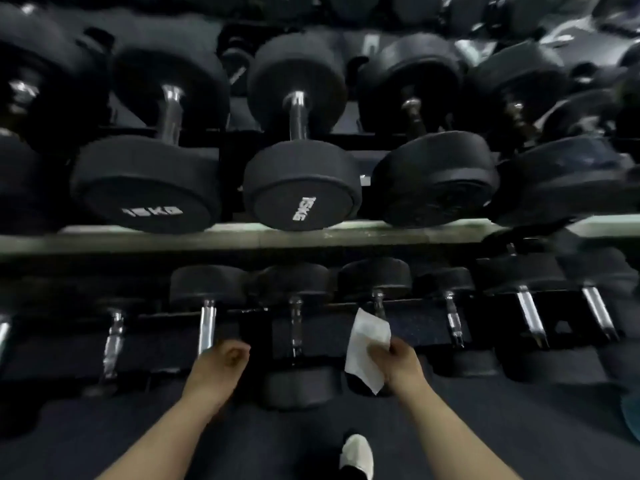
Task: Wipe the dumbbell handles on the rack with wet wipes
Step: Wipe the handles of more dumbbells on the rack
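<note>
1. One rack [415, 232] with a pale front rail holds black dumbbells [436, 178] in tiers. The top tier is blurred and cut off by the frame, too unclear to count.
2. On the middle tier five large dumbbells show, lying with one end towards the camera. The outermost ones are partly out of frame.
3. On the lower tier eight chrome handles [528, 311] can be counted, the far-left one right at the frame's edge.
4. White writing reads "15KG" on the near end of the middle dumbbell [301, 188]. Its left neighbour [145, 188] bears a blurred white mark that seems to read the same.
5. There is one white wipe [367, 344]. The right hand [398, 362] pinches it between thumb and curled fingers, and it hangs open as a sheet. Its upper corner overlaps the fifth handle [379, 299] from the left on the lower tier; whether it touches the metal cannot be told.
6. The left hand [221, 362] has its fingers curled into the palm with nothing seen in them. It is just beside the near end of the third handle [207, 323].
7. One white shoe [356, 455] stands on the dark floor [277, 445] between the forearms.
</note>
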